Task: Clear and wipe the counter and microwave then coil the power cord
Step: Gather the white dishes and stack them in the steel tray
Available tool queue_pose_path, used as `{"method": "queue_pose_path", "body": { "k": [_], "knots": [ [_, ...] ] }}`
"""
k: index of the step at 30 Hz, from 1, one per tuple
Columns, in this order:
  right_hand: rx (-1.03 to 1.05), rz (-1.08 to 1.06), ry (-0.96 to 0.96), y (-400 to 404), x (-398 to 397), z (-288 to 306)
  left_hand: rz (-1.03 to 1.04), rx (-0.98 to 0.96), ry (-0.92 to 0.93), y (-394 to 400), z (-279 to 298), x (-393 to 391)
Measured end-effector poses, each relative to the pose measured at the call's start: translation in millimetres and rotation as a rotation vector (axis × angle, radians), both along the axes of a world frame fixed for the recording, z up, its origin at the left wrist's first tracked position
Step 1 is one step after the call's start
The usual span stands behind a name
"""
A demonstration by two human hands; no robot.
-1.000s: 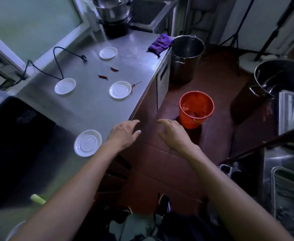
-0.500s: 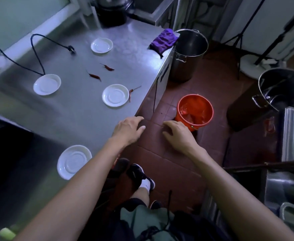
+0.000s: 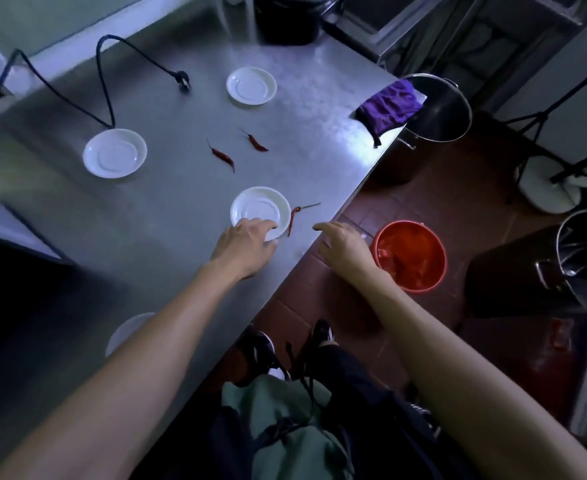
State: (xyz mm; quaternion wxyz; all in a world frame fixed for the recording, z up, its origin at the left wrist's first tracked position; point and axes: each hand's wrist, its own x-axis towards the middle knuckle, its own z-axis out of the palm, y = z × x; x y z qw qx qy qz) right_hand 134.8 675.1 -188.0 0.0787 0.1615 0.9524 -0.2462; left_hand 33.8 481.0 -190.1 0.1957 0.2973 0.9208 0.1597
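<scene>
**Left hand at the near saucer**

The left hand (image 3: pixel 247 245) overlaps the near rim of the white saucer (image 3: pixel 260 211) on the steel counter (image 3: pixel 167 209); whether its fingers grip is unclear. The right hand (image 3: pixel 345 245) hovers beside, fingers loosely spread, empty.

An orange bucket (image 3: pixel 410 255) stands on the brown tiled floor (image 3: pixel 434 188) just beside the surface's edge. A steel stockpot (image 3: pixel 439 110) sits on the floor at the far corner, and another large steel pot (image 3: pixel 586 254) stands at the right edge of view. Black stand legs (image 3: pixel 562 98) cross the floor further back, near a white round base (image 3: pixel 545 188). Black shoes (image 3: pixel 321 336) and dark trousers (image 3: pixel 354 393) show below.
</scene>
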Motion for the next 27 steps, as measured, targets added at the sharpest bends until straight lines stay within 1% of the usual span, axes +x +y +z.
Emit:
{"method": "queue_pose_path", "body": {
  "k": [4,9,12,14,18,23,25,27],
  "knots": [
    [0.006,0.069,-0.074,9.9,-36.9,-19.4,0.029,-0.022,-0.008,6.1,-10.0,-18.5],
    [0.004,0.142,-0.035,29.5,-73.6,-49.6,0.083,-0.054,-0.059,21.7,-23.1,-41.4],
    [0.034,0.248,-0.06,41.2,-93.4,-68.7,0.121,-0.085,-0.068,33.7,-25.7,-59.6],
    [0.056,0.32,-0.038,48.6,-102.4,-79.4,0.149,-0.092,-0.067,42.7,-26.1,-72.5],
    [0.046,0.403,0.081,59.8,-119.3,-94.4,0.203,-0.08,-0.085,60.7,-29.1,-95.9],
    [0.01,0.535,0.14,85.4,-144.0,-100.1,0.239,-0.08,-0.107,76.3,-37.3,-121.5],
    [0.001,0.548,0.158,99.2,-152.8,-99.9,0.26,-0.068,-0.105,81.8,-39.8,-131.7],
    [-0.017,0.5,0.153,111.6,-162.1,-98.6,0.295,-0.049,-0.107,86.9,-42.2,-142.5]
  ]
}}
